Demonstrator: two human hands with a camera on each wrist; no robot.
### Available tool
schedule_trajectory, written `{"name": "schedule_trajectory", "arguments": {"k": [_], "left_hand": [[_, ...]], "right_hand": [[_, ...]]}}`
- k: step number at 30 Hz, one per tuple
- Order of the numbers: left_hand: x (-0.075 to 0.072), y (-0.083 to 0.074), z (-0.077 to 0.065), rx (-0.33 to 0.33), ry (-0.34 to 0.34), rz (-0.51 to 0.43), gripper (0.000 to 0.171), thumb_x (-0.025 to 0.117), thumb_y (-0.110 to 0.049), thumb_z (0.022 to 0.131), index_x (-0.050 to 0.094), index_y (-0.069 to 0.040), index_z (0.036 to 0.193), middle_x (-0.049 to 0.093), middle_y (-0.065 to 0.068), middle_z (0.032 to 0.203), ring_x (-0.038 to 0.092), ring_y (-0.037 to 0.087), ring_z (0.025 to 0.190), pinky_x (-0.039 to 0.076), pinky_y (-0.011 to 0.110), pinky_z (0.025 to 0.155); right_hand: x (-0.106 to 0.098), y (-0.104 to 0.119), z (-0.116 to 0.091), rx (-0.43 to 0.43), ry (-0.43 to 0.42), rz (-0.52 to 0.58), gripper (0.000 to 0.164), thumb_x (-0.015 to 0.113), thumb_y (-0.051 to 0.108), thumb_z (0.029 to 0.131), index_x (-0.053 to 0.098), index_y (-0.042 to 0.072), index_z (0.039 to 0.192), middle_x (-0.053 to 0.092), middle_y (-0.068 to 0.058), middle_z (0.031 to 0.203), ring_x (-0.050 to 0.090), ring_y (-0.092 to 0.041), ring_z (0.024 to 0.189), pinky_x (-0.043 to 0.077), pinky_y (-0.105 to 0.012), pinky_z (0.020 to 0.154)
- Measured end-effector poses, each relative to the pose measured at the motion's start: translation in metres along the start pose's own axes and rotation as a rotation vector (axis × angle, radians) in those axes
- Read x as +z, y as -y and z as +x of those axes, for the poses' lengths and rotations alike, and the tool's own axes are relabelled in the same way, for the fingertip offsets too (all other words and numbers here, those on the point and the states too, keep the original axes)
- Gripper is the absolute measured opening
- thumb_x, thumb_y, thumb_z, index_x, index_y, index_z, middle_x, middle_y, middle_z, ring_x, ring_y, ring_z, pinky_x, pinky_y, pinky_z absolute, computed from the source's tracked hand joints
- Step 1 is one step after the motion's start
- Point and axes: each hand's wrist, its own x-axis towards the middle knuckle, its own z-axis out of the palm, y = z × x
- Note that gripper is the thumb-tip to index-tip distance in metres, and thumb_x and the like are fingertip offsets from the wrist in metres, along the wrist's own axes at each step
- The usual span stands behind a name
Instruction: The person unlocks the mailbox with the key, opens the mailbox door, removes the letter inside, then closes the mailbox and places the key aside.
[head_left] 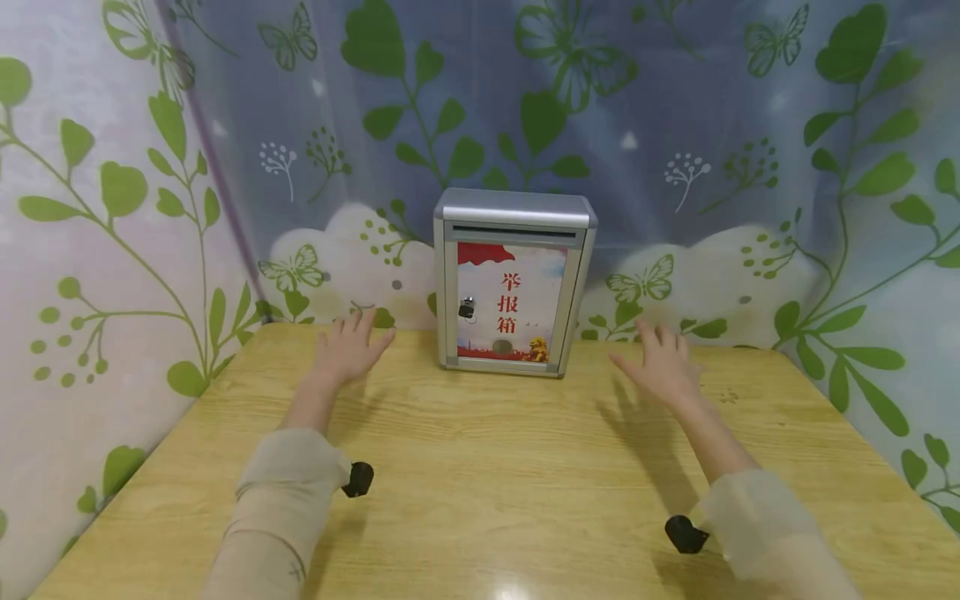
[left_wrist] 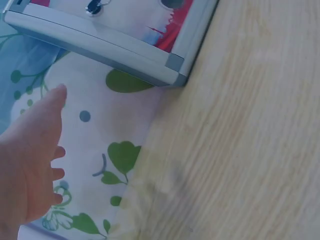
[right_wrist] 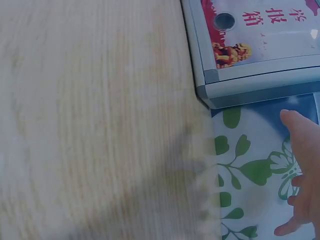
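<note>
A silver metal suggestion-style box (head_left: 510, 283) stands upright at the back of the wooden table. Its front has a slot along the top, red Chinese lettering and a small lock (head_left: 467, 307) with a key on the left side. To the left of the box, my left hand (head_left: 351, 348) is held over the table with fingers spread, apart from it. My right hand (head_left: 663, 363) hovers on the other side, fingers also spread and holding nothing. Both wrist views show the box's lower corner beyond each thumb.
The wooden table (head_left: 480, 483) runs back to a curtain (head_left: 480, 108) printed with green leaves and butterflies, close behind the box. Similar patterned cloth (head_left: 112, 242) hangs at the left and right. Black wrist cameras (head_left: 360, 479) jut inward from both sleeves.
</note>
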Motion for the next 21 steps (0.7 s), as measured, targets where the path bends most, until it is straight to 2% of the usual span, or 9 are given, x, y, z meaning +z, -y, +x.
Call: {"name": "schedule_trajectory", "arguments": {"k": [4,6,10,13,16,21], "left_hand": [[-0.005,-0.005,0.007,0.024,-0.082,-0.082,0.071,0.024,-0.052,0.097,0.018,-0.001,0.146,0.026,0.026,0.145,0.024,0.046,0.130,0.020,0.060,0.102],[-0.008,-0.009,0.010,0.028,-0.101,-0.139,0.068,0.028,-0.049,0.098,0.021,-0.001,0.146,0.029,0.026,0.143,0.029,0.044,0.129,0.024,0.058,0.102],[-0.015,-0.019,0.016,0.028,-0.130,-0.266,0.064,0.035,-0.044,0.098,0.028,0.001,0.143,0.038,0.026,0.137,0.038,0.041,0.124,0.031,0.054,0.099],[-0.017,-0.027,0.020,0.031,-0.156,-0.364,0.063,0.041,-0.043,0.096,0.034,0.004,0.138,0.047,0.026,0.127,0.047,0.039,0.113,0.039,0.050,0.092],[-0.017,-0.035,0.024,0.033,-0.173,-0.453,0.061,0.046,-0.040,0.095,0.037,0.004,0.136,0.049,0.024,0.121,0.049,0.036,0.109,0.043,0.047,0.088],[-0.016,-0.048,0.034,0.040,-0.170,-0.563,0.063,0.050,-0.037,0.094,0.032,0.002,0.140,0.043,0.025,0.131,0.043,0.038,0.118,0.038,0.048,0.095]], "right_hand": [[-0.004,0.003,0.003,-0.048,-0.092,0.064,0.084,0.046,0.057,0.090,0.020,0.001,0.145,0.024,-0.033,0.140,0.021,-0.054,0.125,0.026,-0.070,0.090],[-0.007,0.005,0.005,-0.062,-0.110,0.117,0.083,0.049,0.053,0.090,0.018,-0.001,0.146,0.025,-0.033,0.140,0.023,-0.052,0.126,0.026,-0.068,0.093],[-0.011,0.010,0.011,-0.056,-0.104,0.229,0.088,0.051,0.053,0.089,0.012,0.001,0.147,0.023,-0.030,0.143,0.022,-0.048,0.129,0.025,-0.066,0.095],[-0.014,0.016,0.016,-0.057,-0.094,0.321,0.090,0.055,0.051,0.088,0.010,0.002,0.148,0.021,-0.029,0.145,0.022,-0.047,0.130,0.022,-0.065,0.098],[-0.017,0.023,0.022,-0.055,-0.078,0.402,0.089,0.058,0.047,0.088,0.009,0.001,0.147,0.020,-0.029,0.145,0.022,-0.046,0.131,0.021,-0.063,0.100],[-0.021,0.037,0.032,-0.061,-0.072,0.501,0.086,0.059,0.041,0.089,0.009,0.001,0.147,0.025,-0.030,0.143,0.028,-0.046,0.128,0.025,-0.058,0.101]]}}
